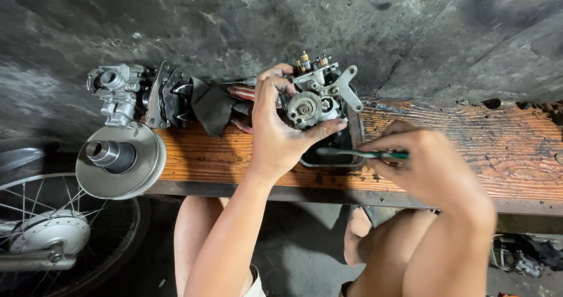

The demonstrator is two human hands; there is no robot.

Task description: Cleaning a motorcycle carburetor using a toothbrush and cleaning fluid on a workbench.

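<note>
— Where was the carburettor (314, 97)?
— Centre of the frame, clasped in the left hand (275, 132) above the bench (469, 150). The right hand (431, 168) was closed round a green-handled tool (360, 153).
— The risk?
— I judged the tool could slip and the body drop, given greasy fingers.

Right hand (431, 168) motion-blurred; green-handled tool (360, 154) tip hidden; spoked wheel (56, 232) cut off at left edge.

Motorcycle workshop — greasy bench (469, 150), wheel (53, 226)
</note>
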